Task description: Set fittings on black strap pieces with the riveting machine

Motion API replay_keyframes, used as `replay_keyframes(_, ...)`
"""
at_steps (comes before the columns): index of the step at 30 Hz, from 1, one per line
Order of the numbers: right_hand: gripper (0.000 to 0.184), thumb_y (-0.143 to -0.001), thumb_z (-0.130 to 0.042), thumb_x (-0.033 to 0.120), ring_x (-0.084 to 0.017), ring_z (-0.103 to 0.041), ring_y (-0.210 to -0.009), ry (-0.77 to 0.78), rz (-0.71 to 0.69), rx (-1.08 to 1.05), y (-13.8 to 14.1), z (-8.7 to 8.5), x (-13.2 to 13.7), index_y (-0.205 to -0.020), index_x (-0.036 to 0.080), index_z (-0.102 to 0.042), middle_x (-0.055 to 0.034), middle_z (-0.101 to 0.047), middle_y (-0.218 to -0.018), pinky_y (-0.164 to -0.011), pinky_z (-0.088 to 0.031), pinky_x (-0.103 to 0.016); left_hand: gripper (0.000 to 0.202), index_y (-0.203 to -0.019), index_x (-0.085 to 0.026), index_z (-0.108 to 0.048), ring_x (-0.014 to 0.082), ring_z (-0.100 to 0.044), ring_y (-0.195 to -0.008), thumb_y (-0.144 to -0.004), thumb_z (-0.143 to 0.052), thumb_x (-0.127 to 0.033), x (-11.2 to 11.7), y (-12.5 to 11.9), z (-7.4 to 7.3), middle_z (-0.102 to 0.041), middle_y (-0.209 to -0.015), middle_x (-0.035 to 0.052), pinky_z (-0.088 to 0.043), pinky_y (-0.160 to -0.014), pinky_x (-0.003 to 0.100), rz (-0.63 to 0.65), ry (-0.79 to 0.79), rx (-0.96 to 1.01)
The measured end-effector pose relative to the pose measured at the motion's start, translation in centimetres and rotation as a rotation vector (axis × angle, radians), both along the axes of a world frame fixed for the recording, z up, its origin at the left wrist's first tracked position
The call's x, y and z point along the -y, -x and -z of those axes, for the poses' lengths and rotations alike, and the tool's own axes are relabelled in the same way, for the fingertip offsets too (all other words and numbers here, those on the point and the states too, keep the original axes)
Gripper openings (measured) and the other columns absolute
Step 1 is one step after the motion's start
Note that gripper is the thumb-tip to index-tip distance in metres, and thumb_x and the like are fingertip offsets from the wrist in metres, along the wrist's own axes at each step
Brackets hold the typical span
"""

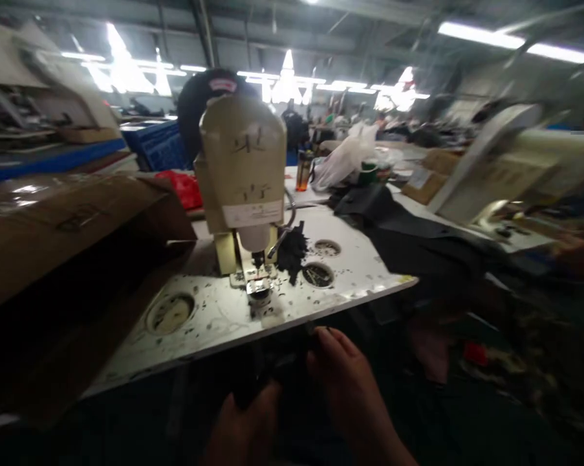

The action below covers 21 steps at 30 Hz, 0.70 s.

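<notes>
My left hand [248, 421] is low in the view, in shadow and blurred, its fingers closed around something dark. To its right, my right hand [345, 369] pinches thumb and fingers together at a small dark thing near the table's front edge. What both hold merges with the dark background. Just beyond them stands a cream-coloured industrial sewing machine [243, 162], its needle area lit. Beside its needle, a pile of small black pieces [294, 249] lies on the white table [224, 323].
A large open cardboard box [78, 226] takes up the left side. Black fabric [408, 233] hangs over the right edge. Behind are a plastic bag [347, 158] and a bottle with orange liquid [302, 171]. Another sewing machine [505, 162] and a person's hand [580, 255] are at right.
</notes>
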State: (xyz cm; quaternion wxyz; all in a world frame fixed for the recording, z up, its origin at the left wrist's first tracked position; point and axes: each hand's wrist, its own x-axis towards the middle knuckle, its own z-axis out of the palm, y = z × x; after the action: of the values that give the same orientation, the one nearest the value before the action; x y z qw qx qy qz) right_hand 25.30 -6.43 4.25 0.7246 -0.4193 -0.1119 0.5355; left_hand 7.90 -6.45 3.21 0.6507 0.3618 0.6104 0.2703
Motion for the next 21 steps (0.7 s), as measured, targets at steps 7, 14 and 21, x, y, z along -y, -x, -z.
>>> replay_keyframes(7, 0.044, -0.058, -0.098, 0.032, -0.017, -0.072, -0.07, 0.106, 0.008, -0.174, 0.6, 0.2, -0.7, -0.089, 0.019, -0.07, 0.0005, -0.073, -0.081, -0.058, -0.055, -0.023, 0.067, -0.099, -0.014, -0.062, 0.005, -0.031, -0.04, -0.061, -0.09, -0.062, -2.5, -0.8, 0.6, -0.034, -0.05, -0.0116, -0.022, -0.037, 0.018, -0.232, -0.026, 0.44)
replay_keyframes(14, 0.038, -0.065, -0.095, 0.03, -0.017, -0.074, -0.075, 0.14, -0.048, -0.212, 1.1, 0.4, -0.9, -0.092, 0.019, -0.071, -0.0002, -0.074, -0.085, -0.063, -0.058, -0.023, 0.058, -0.082, -0.016, -0.057, 0.0038, -0.03, -0.039, -0.061, -0.093, -0.056, -4.4, -1.8, -0.8, -0.036, -0.05, -0.0106, -0.022, -0.036, 0.017, -0.201, -0.061, 0.537)
replay_keyframes(21, 0.045, -0.078, -0.084, 0.053, -0.021, -0.075, -0.073, 0.118, -0.282, -0.146, -0.1, 0.8, -0.9, -0.098, 0.015, -0.072, -0.009, -0.076, -0.087, -0.058, -0.057, -0.025, 0.052, -0.067, -0.018, -0.044, 0.0041, -0.032, -0.04, -0.084, -0.076, -0.056, -5.8, -1.2, -0.3, -0.036, -0.048, -0.0069, -0.022, -0.04, 0.02, -0.008, -0.255, 0.394)
